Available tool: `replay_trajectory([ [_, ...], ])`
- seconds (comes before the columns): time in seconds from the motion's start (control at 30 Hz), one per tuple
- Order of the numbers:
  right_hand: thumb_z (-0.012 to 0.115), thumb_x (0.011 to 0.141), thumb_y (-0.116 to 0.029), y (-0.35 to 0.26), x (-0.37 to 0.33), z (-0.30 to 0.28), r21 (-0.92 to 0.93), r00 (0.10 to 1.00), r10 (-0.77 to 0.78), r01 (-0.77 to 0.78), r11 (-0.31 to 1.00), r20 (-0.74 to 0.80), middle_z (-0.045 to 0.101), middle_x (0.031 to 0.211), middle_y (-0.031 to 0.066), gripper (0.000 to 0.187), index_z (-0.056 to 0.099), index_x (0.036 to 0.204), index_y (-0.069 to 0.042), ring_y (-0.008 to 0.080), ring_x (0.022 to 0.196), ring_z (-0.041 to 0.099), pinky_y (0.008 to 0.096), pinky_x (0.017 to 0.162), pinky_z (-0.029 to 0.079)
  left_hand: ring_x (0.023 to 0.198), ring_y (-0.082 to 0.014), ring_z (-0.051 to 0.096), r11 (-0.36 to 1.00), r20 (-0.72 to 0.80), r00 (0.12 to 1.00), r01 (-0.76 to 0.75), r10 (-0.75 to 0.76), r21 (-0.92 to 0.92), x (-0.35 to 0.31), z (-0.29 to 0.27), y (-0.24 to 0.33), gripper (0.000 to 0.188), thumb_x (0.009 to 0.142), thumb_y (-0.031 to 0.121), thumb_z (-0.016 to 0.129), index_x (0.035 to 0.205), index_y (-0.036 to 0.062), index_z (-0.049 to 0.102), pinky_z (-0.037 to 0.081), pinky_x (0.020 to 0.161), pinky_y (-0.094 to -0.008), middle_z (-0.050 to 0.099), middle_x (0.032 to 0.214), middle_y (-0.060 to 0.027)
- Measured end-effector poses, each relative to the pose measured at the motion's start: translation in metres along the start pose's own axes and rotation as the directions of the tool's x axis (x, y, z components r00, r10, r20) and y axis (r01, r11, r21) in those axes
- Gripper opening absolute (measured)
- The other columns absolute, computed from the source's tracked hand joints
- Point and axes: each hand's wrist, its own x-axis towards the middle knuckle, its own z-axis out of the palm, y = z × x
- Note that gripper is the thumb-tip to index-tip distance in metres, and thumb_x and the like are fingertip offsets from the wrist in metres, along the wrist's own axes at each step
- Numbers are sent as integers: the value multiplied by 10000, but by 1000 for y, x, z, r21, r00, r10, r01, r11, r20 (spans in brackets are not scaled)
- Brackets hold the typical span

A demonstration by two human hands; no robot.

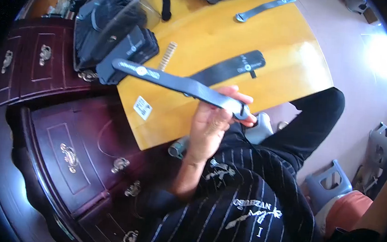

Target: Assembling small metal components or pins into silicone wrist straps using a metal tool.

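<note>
My left hand (208, 131) is closed on one end of a dark grey strap (174, 81), which has white printing along it. The gripped end has a slot or loop, and the strap's other end stretches left over the table edge. Below it on the yellow table (293, 69) lies a wider dark strap (227, 71) with a small tab. My right forearm (382, 204) reaches to the right rim, and its hand is out of view.
A clear bin (137, 0) full of dark straps stands at the left, beside a stack of straps (133, 48). A ribbed tan strip (167, 56), a white printed card (142, 108) and another strap (266, 9) lie on the table. Dark red drawers (61, 124) adjoin it; grey stools (329, 184) stand right.
</note>
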Motion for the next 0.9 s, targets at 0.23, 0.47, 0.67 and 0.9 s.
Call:
replay_trajectory([
  [0.23,560,900,-249,63,-58,-50,53,996,42,-38,998,-75,635,909,81,277,619,1075,-42,150,811,606,264,700,468,947,-299,639,995,-46,999,-22,27,102,-10,0,7,403,949,198,526,1266,-23,415,558,785,-388,543,1168,-258],
  [0.47,531,915,-227,22,-21,42,77,995,77,-71,994,-67,619,904,64,266,607,1086,-38,134,811,584,245,710,449,968,-308,630,996,3,1000,-26,26,84,2,1,-8,365,938,171,546,1245,-6,460,541,810,-395,528,1233,-259],
  [0.67,506,928,-208,-202,76,420,53,991,135,-136,989,15,605,899,50,259,598,1096,-34,119,812,565,229,718,433,951,-333,637,990,-63,994,-76,84,116,1,-3,-1,341,935,150,547,1232,-1,474,554,809,-405,551,1202,-236],
  [0.9,477,943,-186,-297,160,599,18,985,170,-171,985,8,588,893,33,253,587,1108,-29,102,813,543,210,728,414,981,-362,629,985,-119,981,-138,150,106,17,-2,-10,300,942,95,515,1224,14,453,562,827,-420,556,1193,-242],
])
